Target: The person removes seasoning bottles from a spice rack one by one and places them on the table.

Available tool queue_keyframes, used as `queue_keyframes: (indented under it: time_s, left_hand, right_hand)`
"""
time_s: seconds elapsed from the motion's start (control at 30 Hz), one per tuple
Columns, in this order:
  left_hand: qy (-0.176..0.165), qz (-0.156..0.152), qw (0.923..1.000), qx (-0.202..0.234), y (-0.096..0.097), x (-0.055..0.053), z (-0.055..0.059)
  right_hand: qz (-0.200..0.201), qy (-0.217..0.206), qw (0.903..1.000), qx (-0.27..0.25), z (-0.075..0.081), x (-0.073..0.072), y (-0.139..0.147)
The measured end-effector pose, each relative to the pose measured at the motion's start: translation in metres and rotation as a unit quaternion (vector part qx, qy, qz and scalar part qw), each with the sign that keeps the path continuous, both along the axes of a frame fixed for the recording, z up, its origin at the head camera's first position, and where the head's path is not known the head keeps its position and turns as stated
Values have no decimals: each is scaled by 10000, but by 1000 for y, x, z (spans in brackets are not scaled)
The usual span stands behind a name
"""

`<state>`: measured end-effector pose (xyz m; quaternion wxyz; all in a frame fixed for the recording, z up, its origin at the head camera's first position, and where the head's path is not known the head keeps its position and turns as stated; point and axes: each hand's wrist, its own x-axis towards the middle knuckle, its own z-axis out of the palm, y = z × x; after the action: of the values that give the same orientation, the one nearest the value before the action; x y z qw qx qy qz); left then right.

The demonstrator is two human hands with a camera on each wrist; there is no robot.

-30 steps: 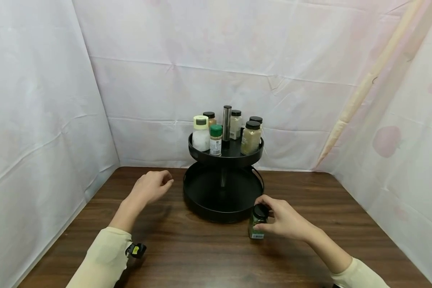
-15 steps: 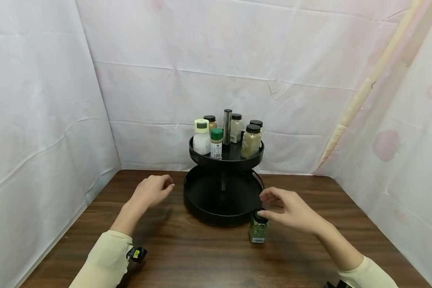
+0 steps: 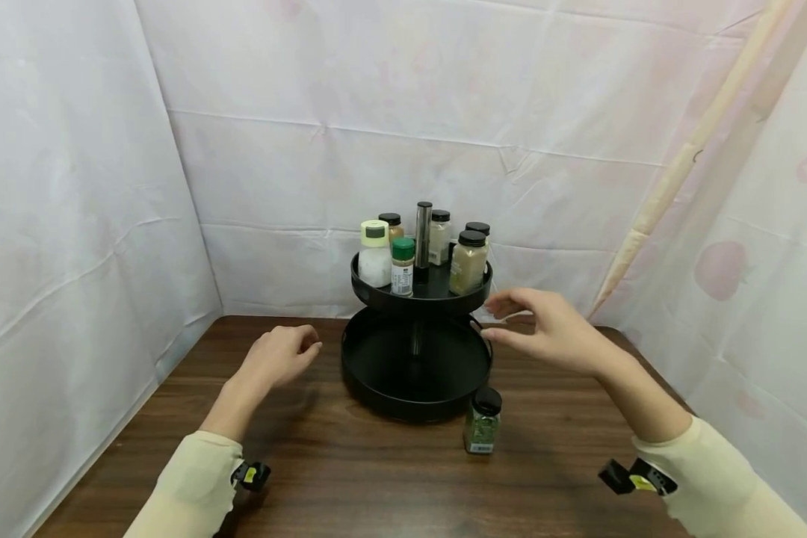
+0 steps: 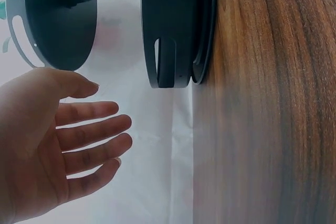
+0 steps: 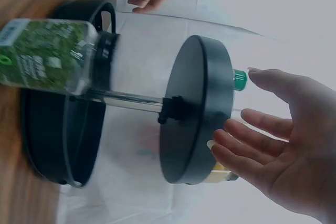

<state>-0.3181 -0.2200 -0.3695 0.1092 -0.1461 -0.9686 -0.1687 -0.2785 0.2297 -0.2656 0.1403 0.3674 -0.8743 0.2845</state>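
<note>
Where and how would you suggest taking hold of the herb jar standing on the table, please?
I'd probably grasp the upper body of the herb jar, below its black lid, coming from the right: it stands upright, and the lower tray sits close behind on its left.

Left hand (image 3: 277, 357), right hand (image 3: 557, 330): bare
Sleeves (image 3: 709, 471): pale cream, plain, creased
Wrist cameras (image 3: 616, 477): small, black, boxy, yellow patches
</note>
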Motion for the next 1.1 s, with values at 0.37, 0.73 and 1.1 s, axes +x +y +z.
queue_keyframes:
  time_s: [0.37,0.73,1.1]
  left_hand:
    - [32,-20,10000,-18,-2,-1,0]
    - [12,-9,10000,-35,-4,-3,-2]
    - [21,-34,10000,5,-4,0,1]
  right_hand:
    - [-298,337,9974,568,49,-19,-2]
    - [-666,76,9949,751,74,-54,-11]
    - [-1022,-63,9896,1007,86,-74,-22]
